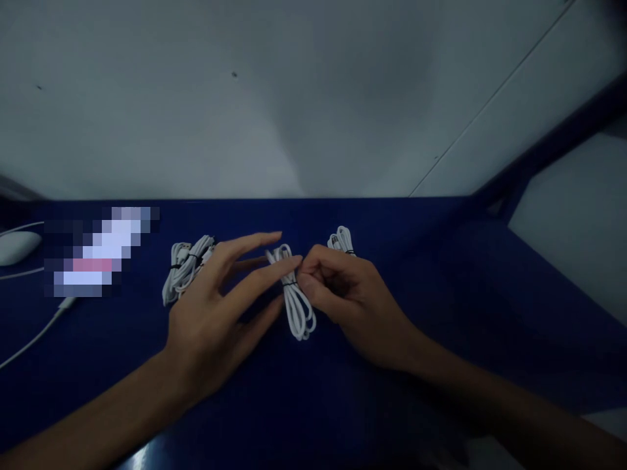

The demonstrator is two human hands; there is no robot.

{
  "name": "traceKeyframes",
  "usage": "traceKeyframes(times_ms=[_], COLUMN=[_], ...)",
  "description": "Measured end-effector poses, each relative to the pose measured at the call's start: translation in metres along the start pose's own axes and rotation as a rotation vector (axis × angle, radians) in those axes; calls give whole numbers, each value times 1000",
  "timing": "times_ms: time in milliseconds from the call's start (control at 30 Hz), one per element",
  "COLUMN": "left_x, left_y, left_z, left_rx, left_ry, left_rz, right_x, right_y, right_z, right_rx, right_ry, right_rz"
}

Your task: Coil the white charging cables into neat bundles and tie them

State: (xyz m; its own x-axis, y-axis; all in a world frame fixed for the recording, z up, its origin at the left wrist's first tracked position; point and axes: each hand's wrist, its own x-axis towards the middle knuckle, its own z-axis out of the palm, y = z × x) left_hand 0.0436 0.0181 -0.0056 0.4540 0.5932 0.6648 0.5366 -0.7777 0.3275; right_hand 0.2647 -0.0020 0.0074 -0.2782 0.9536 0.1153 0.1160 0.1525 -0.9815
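Three coiled white cables lie on a dark blue table (441, 313). The middle cable bundle (296, 307) has a black tie round its waist. My right hand (343, 287) is curled, its fingertips pinching that bundle at the tie. My left hand (220, 300) has its fingers stretched out, the fingertips touching the same bundle from the left. A second tied bundle (183, 267) rests just beyond my left hand. The third bundle (341, 239) peeks out behind my right hand.
A white mouse (17, 247) with its thin white cord (34, 336) sits at the far left edge. A blurred-out patch (100, 251) lies beside it. A pale wall (294, 98) rises behind the table, and a blue rail (553, 143) slants up at the right.
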Motion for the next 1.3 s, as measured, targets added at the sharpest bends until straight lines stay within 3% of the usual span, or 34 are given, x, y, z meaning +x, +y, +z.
traceKeyframes(times_ms=[233, 367, 500, 600, 667, 733, 900, 1000, 1100, 1200, 1300], left_x=[1, 9, 11, 11, 11, 9, -1, -3, -3, -2, 1], left_y=[-7, -2, 2, 3, 3, 3, -2, -5, -8, -9, -7], left_z=[-1, 0, 0, 1, 1, 1, 2, 3, 3, 3, 2], left_rx=[-109, -381, -836, -1081, -1082, -930, -171, 12, 7, -37, -198], left_ry=[-46, -165, -229, -275, -270, -238, -93, -4, 65, 44, -65], left_rz=[-24, -332, -696, -802, -773, -673, -186, -5, 32, 55, -155], right_x=[5, 8, 7, 5, 5, 5, 7, 7, 8, 7, 7], right_y=[1, 3, 5, 7, 8, 7, 5, 5, 5, 5, 4], right_z=[-8, -10, -9, -8, -7, -7, -8, -9, -9, -9, -8], right_rx=[108, 15, -116, -191, -200, -158, 23, 116, 154, 141, 75], right_ry=[-124, -94, -52, -41, -34, -23, -18, -68, -113, -120, -96], right_rz=[16, -24, -98, -174, -186, -154, -54, -9, 16, 34, 31])
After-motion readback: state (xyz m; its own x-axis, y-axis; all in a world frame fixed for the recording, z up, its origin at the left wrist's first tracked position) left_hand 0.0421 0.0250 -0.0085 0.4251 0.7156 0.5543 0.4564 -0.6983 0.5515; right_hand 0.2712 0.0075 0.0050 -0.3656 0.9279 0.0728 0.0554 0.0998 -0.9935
